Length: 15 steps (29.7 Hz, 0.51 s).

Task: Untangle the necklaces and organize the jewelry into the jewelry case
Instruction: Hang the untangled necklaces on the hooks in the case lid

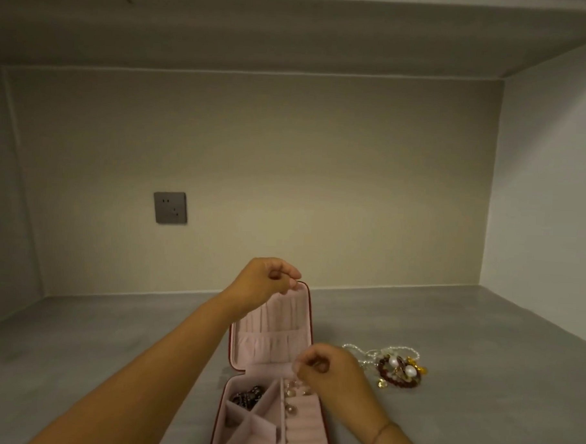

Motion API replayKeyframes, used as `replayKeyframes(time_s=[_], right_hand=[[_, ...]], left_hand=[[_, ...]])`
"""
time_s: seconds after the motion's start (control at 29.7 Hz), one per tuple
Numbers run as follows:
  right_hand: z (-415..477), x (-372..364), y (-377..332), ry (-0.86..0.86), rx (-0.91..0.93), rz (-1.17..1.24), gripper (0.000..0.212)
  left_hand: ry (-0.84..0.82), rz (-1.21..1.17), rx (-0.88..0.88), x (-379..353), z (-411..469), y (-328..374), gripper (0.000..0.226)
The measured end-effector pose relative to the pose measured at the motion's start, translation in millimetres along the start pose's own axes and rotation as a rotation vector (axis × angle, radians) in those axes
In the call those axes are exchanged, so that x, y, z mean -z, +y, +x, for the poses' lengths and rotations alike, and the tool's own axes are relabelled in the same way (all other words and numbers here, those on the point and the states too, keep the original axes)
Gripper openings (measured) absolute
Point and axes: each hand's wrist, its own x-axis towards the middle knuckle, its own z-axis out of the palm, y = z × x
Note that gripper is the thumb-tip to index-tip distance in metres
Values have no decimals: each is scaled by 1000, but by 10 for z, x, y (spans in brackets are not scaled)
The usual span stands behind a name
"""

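**Step in hand (judged):** hanging a fine necklace inside the lid (281, 315) of the jewelry case (262, 428).

**Hands:**
- The left hand (265, 279) is at the lid's top edge, thumb and forefinger pinched together.
- The right hand (329, 367) is lower, in front of the lid's gathered pocket (269, 346), and is also pinched.
- No chain shows between the hands. It is too fine to resolve, so what each hand grasps cannot be told.

**Procedure:**
1. Keep the upper pinch fixed at the top of the lid.
2. Hold the strand lightly taut.
3. Feed the lower end into the pocket so that it cannot swing and re-knot.
4. Do not pull against the upright lid, as that may tip the case.

**Contents:** the case stands open on the tabletop (111, 348), lid upright, base toward the person.
- Far-left compartment: a dark beaded piece (247, 396).
- Right side: ring rolls (304, 423) with a few small pearl-like pieces (290, 401) at their far end.
- Near-left compartments: mostly bare lining shows, and anything small in them is too blurred to name.

**Not yet stored:** a tangled pile (397, 369) lies on the tabletop to the right of the case, apart from it — a pale bead strand, a dark red bead bracelet, two large pearls and gold pieces.
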Motion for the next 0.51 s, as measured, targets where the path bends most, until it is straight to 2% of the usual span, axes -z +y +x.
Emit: replayKeyframes(time_s=[0.13,0.27,0.37,0.51], right_hand=[[292,-8,-94,190,24,109,16],[549,-35,-159,110,-28,317,24],[686,-82,-145,60,-20,328,21],[803,-113,-78,167,-2,277,9]], left_hand=[[-40,75,-3,42,-28,-138,17],[-48,145,-30,-16,-11,-220,19],[-27,215,-46,-48,21,-280,20],[26,370,-52,-55,45,-321,21]])
